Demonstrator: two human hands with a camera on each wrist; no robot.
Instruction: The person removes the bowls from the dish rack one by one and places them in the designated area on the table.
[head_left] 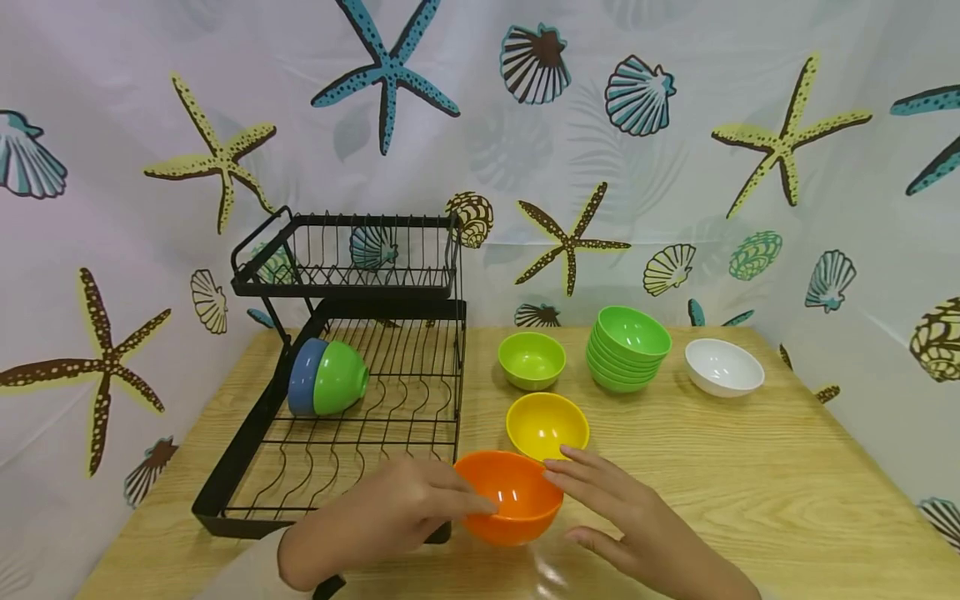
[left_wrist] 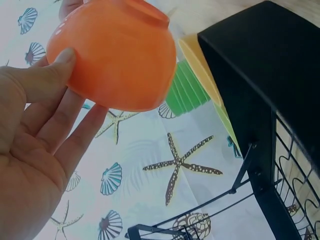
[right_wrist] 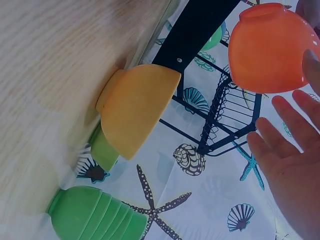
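An orange bowl (head_left: 510,525) is held upright in front of the black dish rack's right front corner. My left hand (head_left: 408,508) pinches its left rim, and in the left wrist view the thumb (left_wrist: 62,65) lies against the bowl's outer wall. My right hand (head_left: 622,508) is at the bowl's right side with fingers spread, fingertips right at the rim; the thumb stands out lower down. Just behind the orange bowl is a yellow bowl (head_left: 546,421), seen side-on in the right wrist view.
The two-tier black dish rack (head_left: 330,527) stands at left. Inside it, a blue bowl (head_left: 303,379) and a green bowl (head_left: 337,379) lean on their sides. Behind the yellow bowl are a lime bowl (head_left: 531,362), stacked green bowls (head_left: 628,350) and a white bowl (head_left: 723,368).
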